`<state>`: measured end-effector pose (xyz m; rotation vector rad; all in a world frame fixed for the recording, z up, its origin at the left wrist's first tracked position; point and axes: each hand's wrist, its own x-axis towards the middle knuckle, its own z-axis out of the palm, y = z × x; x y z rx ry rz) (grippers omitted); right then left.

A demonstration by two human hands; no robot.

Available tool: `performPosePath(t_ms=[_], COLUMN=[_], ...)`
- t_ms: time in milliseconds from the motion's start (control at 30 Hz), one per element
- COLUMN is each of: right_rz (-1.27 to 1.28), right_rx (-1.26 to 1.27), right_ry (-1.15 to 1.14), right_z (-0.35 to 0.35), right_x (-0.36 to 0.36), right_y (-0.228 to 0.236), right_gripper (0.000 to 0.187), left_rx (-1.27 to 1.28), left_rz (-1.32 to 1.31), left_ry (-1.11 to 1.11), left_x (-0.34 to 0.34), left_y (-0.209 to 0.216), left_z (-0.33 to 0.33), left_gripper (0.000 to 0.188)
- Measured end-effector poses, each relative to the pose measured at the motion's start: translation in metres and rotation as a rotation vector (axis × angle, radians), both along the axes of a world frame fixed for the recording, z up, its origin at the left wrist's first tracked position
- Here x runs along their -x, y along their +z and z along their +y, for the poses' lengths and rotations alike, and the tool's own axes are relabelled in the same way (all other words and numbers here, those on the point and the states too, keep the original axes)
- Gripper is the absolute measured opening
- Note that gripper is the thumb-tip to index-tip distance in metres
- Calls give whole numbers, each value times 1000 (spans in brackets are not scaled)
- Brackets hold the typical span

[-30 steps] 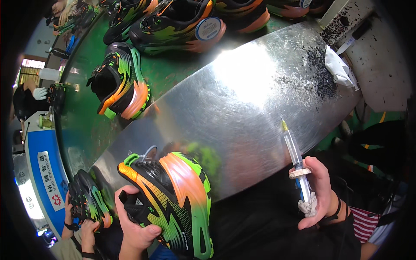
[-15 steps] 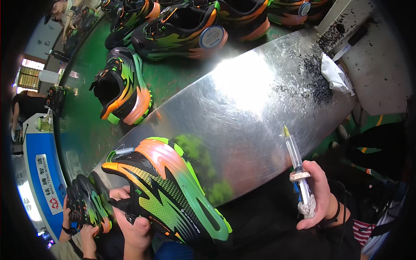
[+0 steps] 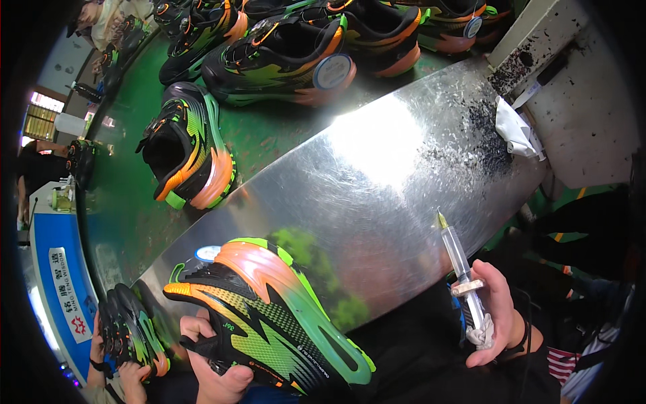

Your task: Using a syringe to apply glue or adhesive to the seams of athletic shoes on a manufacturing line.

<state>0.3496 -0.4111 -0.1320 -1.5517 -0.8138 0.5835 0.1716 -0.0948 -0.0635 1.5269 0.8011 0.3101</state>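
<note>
A sneaker (image 3: 276,313) in black, green and orange, with a thick sole fading from pink to green, is gripped at its opening by my left hand (image 3: 219,367). It is tipped on its side over the near edge of the metal sheet, and a round tag (image 3: 207,253) shows by its heel. My right hand (image 3: 501,313) is closed around a clear syringe (image 3: 457,259) with a yellowish tip pointing up and away. White material is wrapped about the plunger end, against my palm. The syringe tip is apart from the sneaker.
The shiny metal sheet (image 3: 303,182) lies across the green worktop (image 3: 269,124). One matching sneaker (image 3: 188,148) stands left of it, with several more behind. A white cloth (image 3: 513,128) and a knife (image 3: 538,84) lie at the far right. Another person's hands (image 3: 131,374) hold shoes at lower left.
The sneaker in my left hand has turned slightly and sits a little lower and further right in view; its tag now faces up more. The syringe stays in my right hand.
</note>
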Motion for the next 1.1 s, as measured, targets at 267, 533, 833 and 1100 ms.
performPosePath(t_ms=[267,533,833,1100], right_rz=[152,437,458,424], right_rx=[-147,-463,-483,-472], right_ry=[222,476,500,490], right_z=[20,82,106,113], right_x=[-3,-2,-2,2], right_y=[25,26,28,26], right_gripper=[109,108,100,98], left_rx=[-149,-60,-223,-290], left_rz=[95,73,146,163], left_ry=[-266,-200,-289,-332], left_x=[7,-4,8,17], left_y=[14,18,17,15], left_z=[12,10,25,29], left_gripper=[56,65,70,70])
